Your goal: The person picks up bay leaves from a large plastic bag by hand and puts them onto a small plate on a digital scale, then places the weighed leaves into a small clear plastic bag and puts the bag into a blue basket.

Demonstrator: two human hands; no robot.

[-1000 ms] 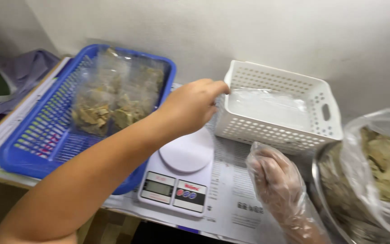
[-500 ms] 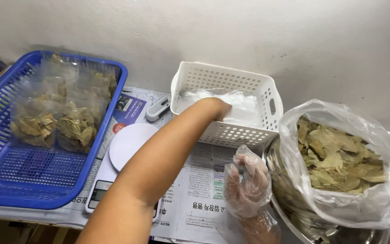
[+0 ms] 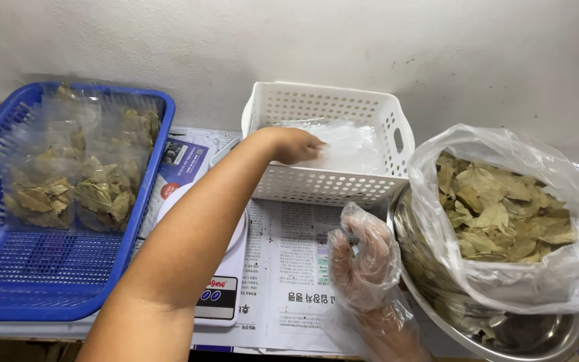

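My left hand [image 3: 295,145] reaches over the rim into a white perforated basket [image 3: 330,184], its fingers bunched on the top of a pile of clear plastic bags [image 3: 350,144]. My right hand [image 3: 364,258], in a loose clear plastic glove, hovers palm-down over the newspaper [image 3: 289,268] with fingers apart and nothing in it. It is just left of a steel bowl [image 3: 504,335] holding a big clear bag of dried leaves [image 3: 504,214].
A white digital scale [image 3: 219,295] lies under my left forearm. At the left, a blue plastic crate [image 3: 55,281] holds several small clear bags filled with dried leaves [image 3: 78,191]. A wall runs close behind everything.
My left hand moved from the basket's near rim down into the basket onto the plastic bags. The view swung right, and the gloved right hand stayed over the newspaper.
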